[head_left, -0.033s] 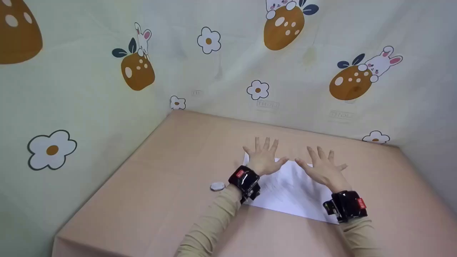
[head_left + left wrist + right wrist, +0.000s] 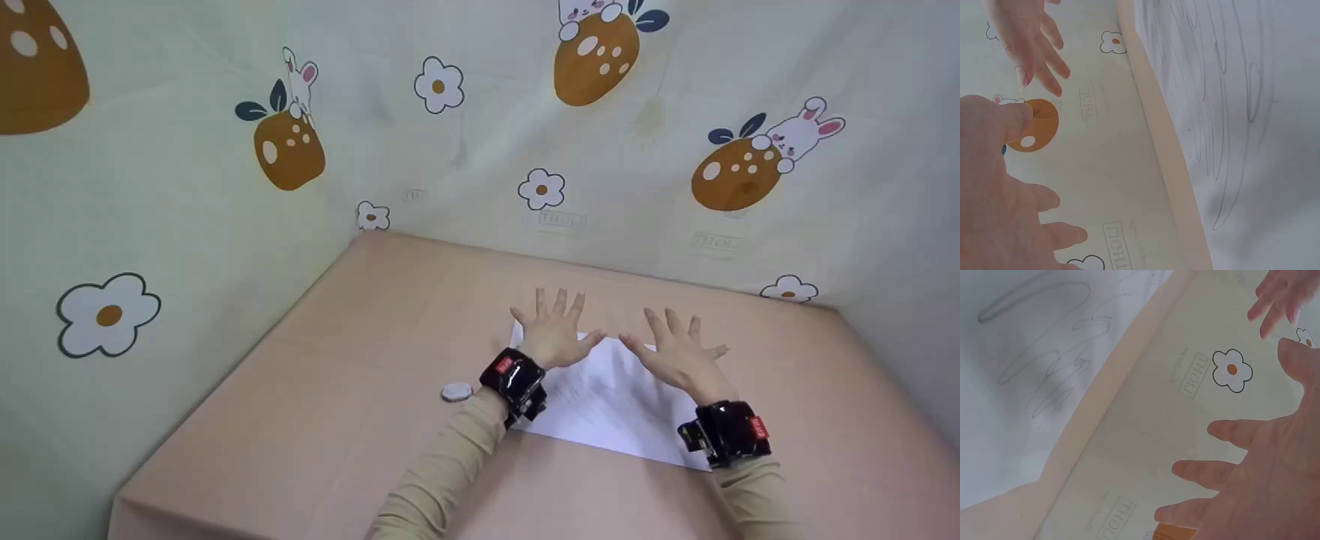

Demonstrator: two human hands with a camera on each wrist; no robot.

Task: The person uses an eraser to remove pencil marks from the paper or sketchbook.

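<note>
A white sheet of paper lies on the table, and pencil-like scribbled lines run over it in both wrist views. My left hand is held above the paper's far left part, fingers spread and holding nothing. Over the far right part is my right hand, its fingers also spread and its grasp bare. The two thumbs point toward each other with a gap between them. Left of my left wrist, a small white oval object rests on the table; its kind is unclear.
A tan cover lies over the table. Behind it and to the left hangs a pale curtain printed with rabbits, flowers and orange fruit shapes. Each wrist wears a black camera mount on a strap.
</note>
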